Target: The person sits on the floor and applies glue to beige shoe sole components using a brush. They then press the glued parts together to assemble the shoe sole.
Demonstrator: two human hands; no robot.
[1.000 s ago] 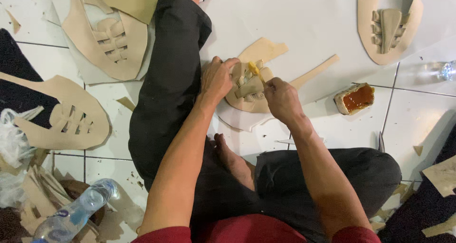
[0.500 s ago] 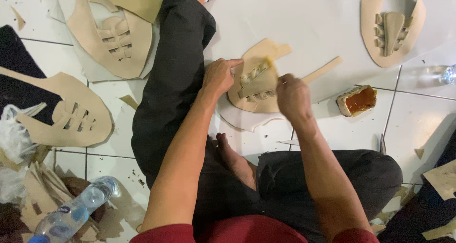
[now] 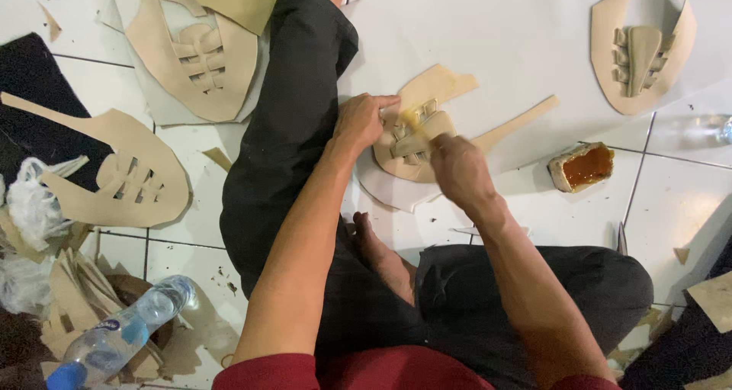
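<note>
Both hands on tan leather cutout (image 3: 457, 85): left hand (image 3: 360, 119) now pins edge, fingers flat together; right hand (image 3: 457, 169) has shifted nearer, fingers clamped on small applicator (image 3: 415, 142), gluing strips.

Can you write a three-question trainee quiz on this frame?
1. True or false: the left hand rests on the tan cut-out piece.
2. What does the small container beside the work hold? A) amber paste B) blue paint C) nails
3. Which hand is over the piece's strapped middle: left or right?

Key: 1 true. 2 A. 3 the right hand.
</note>
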